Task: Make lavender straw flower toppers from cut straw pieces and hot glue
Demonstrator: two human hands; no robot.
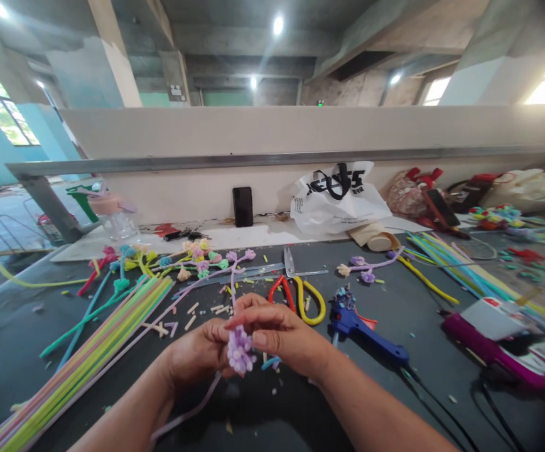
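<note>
Between my two hands is a lilac flower cluster (pixel 240 350) made of short fuzzy pieces. My left hand (pixel 201 348) is closed round its left side and base, with some fingertips hidden behind it. Curved over the top and right side, my right hand (pixel 284 333) has its fingers on the flower. A lilac stem (pixel 192 411) trails from beneath the flower toward the lower left. Another lilac stem (pixel 233 282) with small blossoms rises just beyond my fingers. Scissors (pixel 296 295) with red and yellow handles lie just past my right hand.
Coloured fuzzy sticks (pixel 93 358) lie at left, finished-looking blossoms (pixel 201 254) behind. A blue glue gun (pixel 371 336) and a purple tool (pixel 498 351) sit at right. A black phone (pixel 243 207) and white bag (pixel 338 204) stand at the back. Cut bits litter the dark tabletop.
</note>
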